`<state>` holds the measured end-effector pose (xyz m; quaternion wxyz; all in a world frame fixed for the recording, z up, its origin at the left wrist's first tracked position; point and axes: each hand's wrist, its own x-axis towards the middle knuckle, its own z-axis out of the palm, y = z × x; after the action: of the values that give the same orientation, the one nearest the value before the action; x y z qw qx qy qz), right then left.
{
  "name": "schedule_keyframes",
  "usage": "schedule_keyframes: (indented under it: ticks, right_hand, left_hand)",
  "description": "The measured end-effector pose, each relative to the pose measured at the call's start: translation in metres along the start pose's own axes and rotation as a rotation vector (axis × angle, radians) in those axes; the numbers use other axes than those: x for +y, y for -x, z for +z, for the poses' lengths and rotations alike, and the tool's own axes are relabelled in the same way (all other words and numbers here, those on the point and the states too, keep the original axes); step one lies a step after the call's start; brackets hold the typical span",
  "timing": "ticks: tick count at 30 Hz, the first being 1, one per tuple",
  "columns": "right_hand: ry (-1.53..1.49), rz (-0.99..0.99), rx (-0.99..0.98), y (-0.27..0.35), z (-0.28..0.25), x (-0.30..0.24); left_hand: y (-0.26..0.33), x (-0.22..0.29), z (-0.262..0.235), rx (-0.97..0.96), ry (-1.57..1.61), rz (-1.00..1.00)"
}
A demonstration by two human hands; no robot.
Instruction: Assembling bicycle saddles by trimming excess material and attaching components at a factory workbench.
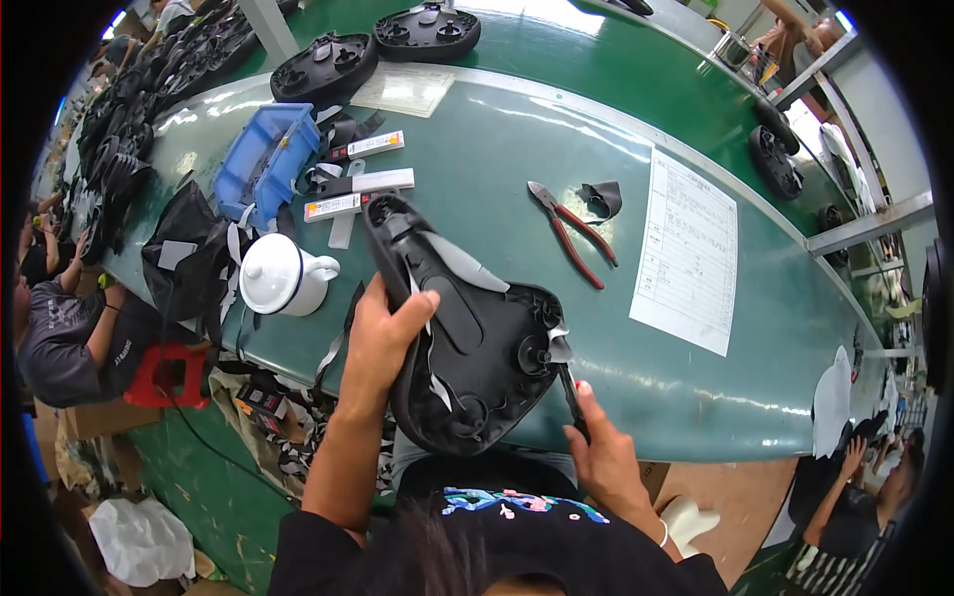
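Observation:
A black pear-shaped bicycle saddle [502, 343] is tilted in front of me, its hollow underside facing up. My left hand [383, 333] is closed round its left rim, with the thumb over the edge. Pale lining of the cover material [462, 260] shows along the rim. My right hand [606, 452] grips a slim black tool [573, 390], whose upper end meets a loose pale flap [559, 348] at the saddle's right edge. Whether that end is a blade cannot be made out.
Red-handled pliers [571, 233], a black scrap [600, 202] and a printed sheet [688, 248] lie on the green table. Left stand a white lidded mug [283, 275], small boxes [338, 207] and a blue bin [263, 164]. More saddles [326, 68] sit beyond. People work at both sides.

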<state>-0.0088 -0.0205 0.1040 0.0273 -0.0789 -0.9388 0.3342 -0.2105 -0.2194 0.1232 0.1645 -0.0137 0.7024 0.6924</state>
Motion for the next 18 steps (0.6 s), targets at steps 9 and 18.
schedule_keyframes:
  ticks: [9, 18]
  right_hand:
    - [-0.327, 0.014, 0.221, -0.109, -0.011, -0.028]
    - [-0.826, 0.108, 0.117, -0.109, -0.026, -0.024]
  left_hand:
    - [0.048, -0.014, 0.007, 0.11, 0.11, 0.12]
    - [0.031, 0.007, 0.032, -0.116, -0.815, 0.751]
